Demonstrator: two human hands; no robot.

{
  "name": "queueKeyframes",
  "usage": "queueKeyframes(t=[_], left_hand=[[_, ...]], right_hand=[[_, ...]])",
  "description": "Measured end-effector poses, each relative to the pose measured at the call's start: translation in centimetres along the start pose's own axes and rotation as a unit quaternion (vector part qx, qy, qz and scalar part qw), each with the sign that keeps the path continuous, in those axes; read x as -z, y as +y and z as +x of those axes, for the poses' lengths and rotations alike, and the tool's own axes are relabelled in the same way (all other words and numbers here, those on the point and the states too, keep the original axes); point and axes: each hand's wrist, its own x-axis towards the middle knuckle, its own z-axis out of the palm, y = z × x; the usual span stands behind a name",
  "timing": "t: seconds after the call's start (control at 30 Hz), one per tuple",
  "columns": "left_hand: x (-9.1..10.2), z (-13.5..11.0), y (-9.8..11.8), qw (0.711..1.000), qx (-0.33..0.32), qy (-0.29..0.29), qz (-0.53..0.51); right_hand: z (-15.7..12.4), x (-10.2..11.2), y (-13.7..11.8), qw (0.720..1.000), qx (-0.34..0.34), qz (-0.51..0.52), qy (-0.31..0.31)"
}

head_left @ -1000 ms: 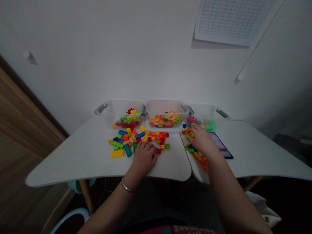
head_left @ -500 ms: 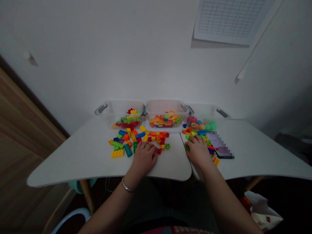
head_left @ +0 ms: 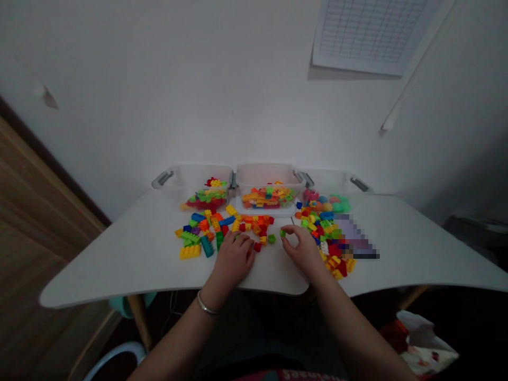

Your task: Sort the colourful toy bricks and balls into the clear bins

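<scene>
My left hand (head_left: 234, 259) rests palm down on the white table (head_left: 119, 259), fingers curled on the near edge of a heap of coloured bricks (head_left: 218, 227). Whether it holds a brick I cannot tell. My right hand (head_left: 302, 250) pinches a small green brick (head_left: 282, 233) between thumb and forefinger, just above the table between the two heaps. A second heap of bricks (head_left: 329, 241) lies right of that hand. Another small green brick (head_left: 272, 238) sits on the table close by.
Three clear plastic tubs stand against the wall: the left (head_left: 190, 182), the middle (head_left: 268, 177) and the right (head_left: 337, 185), each holding coloured bricks. A blurred flat object (head_left: 359, 241) lies right of the second heap. A second table (head_left: 416, 248) adjoins on the right.
My right hand has drawn back from the right heap and moved left, now pinching a green brick. The right heap is uncovered. My left hand has stayed in place.
</scene>
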Motion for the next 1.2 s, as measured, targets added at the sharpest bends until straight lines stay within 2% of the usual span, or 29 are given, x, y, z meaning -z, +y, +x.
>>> queueKeyframes(t=[0.2,0.37,0.57,0.8,0.93,1.07,1.2], left_hand=[[0.2,-0.1,0.5,0.999,0.024,0.016,0.022],[0.3,-0.2,0.3,0.998,0.033,0.035,0.039],[1.0,0.1,-0.1,0.998,0.047,0.02,0.049],[1.3,2.1,2.2,0.999,0.018,-0.002,-0.046],[1.4,3.3,3.6,0.998,-0.008,-0.017,-0.059],[0.9,4.0,4.1,0.997,0.012,-0.04,-0.06],[0.7,4.6,3.6,0.999,0.036,-0.022,-0.019]], right_hand=[[-1.3,-1.8,-0.5,0.997,-0.042,0.037,-0.045],[-1.3,-1.7,-0.8,0.998,-0.013,0.008,-0.056],[-1.3,-1.7,-1.0,0.998,0.022,-0.013,-0.058],[-1.3,-1.7,-1.3,0.996,0.079,-0.023,-0.017],[-1.5,-1.6,-1.1,0.996,0.083,-0.021,-0.014],[-1.5,-1.7,-1.0,0.997,0.078,-0.012,-0.018],[-1.4,-1.5,-1.3,0.998,0.053,-0.015,-0.033]])
